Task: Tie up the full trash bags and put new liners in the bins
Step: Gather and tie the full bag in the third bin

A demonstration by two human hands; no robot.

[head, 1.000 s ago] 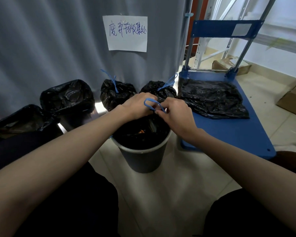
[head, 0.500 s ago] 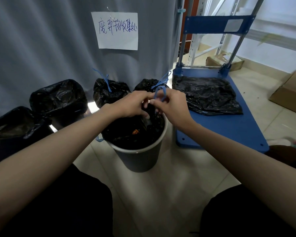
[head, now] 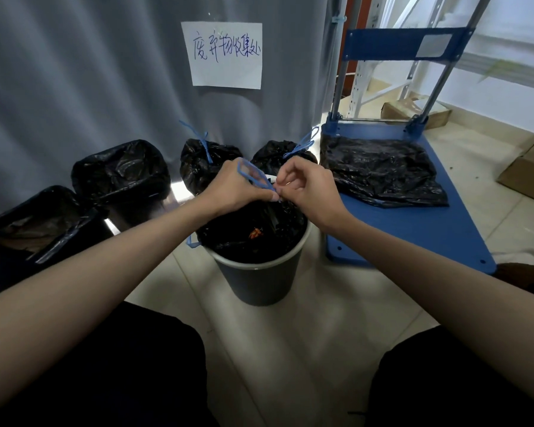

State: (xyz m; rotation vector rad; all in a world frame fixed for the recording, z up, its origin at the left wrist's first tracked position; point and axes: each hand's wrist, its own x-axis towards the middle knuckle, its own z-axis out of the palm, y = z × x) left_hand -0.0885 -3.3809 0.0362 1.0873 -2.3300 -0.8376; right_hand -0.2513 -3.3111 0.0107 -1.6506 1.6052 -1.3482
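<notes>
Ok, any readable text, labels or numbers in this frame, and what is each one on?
"废弃物收集处": handwritten in blue on the white paper sign stuck to the grey curtain; the last character is scrawled, so that reading is unsure.
Grey label plate on the blue cart's handle panel: no text legible.
Nothing else carries writing.

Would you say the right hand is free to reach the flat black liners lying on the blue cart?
Probably not yet. The right hand pinches the blue drawstring with the left hand over the bin. The black liners lie just right, nothing between, so letting go should suffice.
</notes>
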